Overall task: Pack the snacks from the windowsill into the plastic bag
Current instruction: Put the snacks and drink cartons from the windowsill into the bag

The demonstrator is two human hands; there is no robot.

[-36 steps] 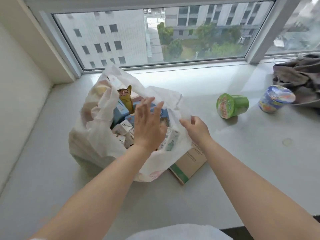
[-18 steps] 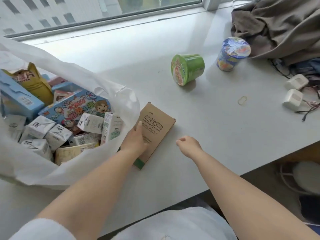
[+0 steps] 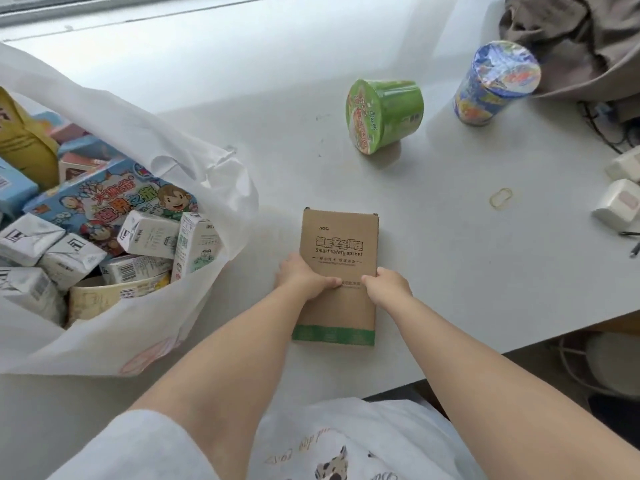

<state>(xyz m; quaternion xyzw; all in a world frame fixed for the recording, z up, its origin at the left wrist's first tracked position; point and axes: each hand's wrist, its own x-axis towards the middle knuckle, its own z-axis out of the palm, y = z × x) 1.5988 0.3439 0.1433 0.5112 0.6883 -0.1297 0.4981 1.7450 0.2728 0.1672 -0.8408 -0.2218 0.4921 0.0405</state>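
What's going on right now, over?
Both hands, left and right, grip the brown box, flat on the sill. Bag open, part full. Green cup and blue cup still out. Nothing in the way.

Two noodle cups stand out on the windowsill: one green point(image 3: 384, 114) on its side, one blue point(image 3: 495, 83). One brown box point(image 3: 341, 244) lies at frame centre. One white bag point(image 3: 166, 157) at left holds at least six small cartons point(image 3: 149, 232). Two white plugs point(image 3: 620, 202) sit at the right edge, with one rubber band point(image 3: 501, 198) near them.
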